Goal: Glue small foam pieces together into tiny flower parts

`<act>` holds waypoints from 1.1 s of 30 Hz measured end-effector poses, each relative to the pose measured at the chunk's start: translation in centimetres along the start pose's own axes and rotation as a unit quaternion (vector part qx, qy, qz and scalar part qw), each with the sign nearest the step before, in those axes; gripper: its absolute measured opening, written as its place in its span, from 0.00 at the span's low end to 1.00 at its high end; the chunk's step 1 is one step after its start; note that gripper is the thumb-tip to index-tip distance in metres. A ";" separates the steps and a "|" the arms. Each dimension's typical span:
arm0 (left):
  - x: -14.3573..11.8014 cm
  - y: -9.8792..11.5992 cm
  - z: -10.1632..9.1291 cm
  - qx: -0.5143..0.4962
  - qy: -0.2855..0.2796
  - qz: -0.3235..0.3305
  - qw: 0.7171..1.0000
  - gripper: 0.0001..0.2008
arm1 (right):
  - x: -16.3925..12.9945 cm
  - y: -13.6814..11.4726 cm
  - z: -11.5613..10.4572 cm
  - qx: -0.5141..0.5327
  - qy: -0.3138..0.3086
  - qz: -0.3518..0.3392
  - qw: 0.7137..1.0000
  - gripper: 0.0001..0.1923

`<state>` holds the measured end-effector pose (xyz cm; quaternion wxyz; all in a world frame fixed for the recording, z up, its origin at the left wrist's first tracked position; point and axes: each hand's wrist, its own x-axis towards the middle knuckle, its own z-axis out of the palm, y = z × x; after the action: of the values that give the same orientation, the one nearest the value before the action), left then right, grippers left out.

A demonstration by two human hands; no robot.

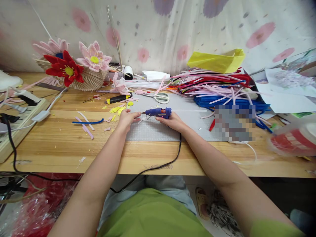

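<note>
Gripping a blue hot glue gun [158, 112] near the centre of the frame, the right hand [172, 121] has its fingers closed around the handle, with the nozzle pointing toward the left of the picture. The left hand [126, 119] rests just left of the nozzle, fingers curled down onto the edge of a grey cutting mat [172, 128]; whether it pinches anything small cannot be told. A black cord [158, 168] runs from the gun down over the front edge of the wooden table [61, 144].

Just above the hands lie white-handled scissors [159, 97], a black-and-yellow utility knife [118, 98] and yellow scraps [116, 109]. Left of the left hand, a blue pipe cleaner [87, 122] and short pink pieces [86, 126] lie on the wood. To the right of centre sprawls a big heap of pipe cleaners [217, 89] in pink, red and blue, with a yellow paper box [217, 61] behind it. In the upper left of the frame a woven basket [89, 82] holds a red flower [64, 69] and a pink flower [93, 59]. A power strip [22, 112] sits at the left edge, and a blurred red-and-white roll [293, 140] at the right edge
</note>
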<state>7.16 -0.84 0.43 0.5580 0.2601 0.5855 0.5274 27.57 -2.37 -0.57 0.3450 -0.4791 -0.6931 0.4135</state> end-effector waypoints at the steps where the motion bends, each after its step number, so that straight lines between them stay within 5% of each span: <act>1: 0.0 0.0 0.0 0.002 0.002 -0.001 1.000 0.28 | 0.0 0.0 0.0 -0.002 0.001 0.000 1.000 0.21; 23: -0.1 0.2 0.2 0.023 0.002 -0.001 1.000 0.27 | 0.0 0.0 -0.1 0.009 0.008 -0.007 1.000 0.22; 33: -0.2 0.3 0.0 0.016 0.005 0.013 1.000 0.25 | 0.2 0.8 -1.8 0.099 0.154 0.057 0.981 0.24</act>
<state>7.11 -0.89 0.76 0.5434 0.2740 0.5935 0.5267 29.37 -1.54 -0.55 0.4690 -0.5394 -0.5588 0.4205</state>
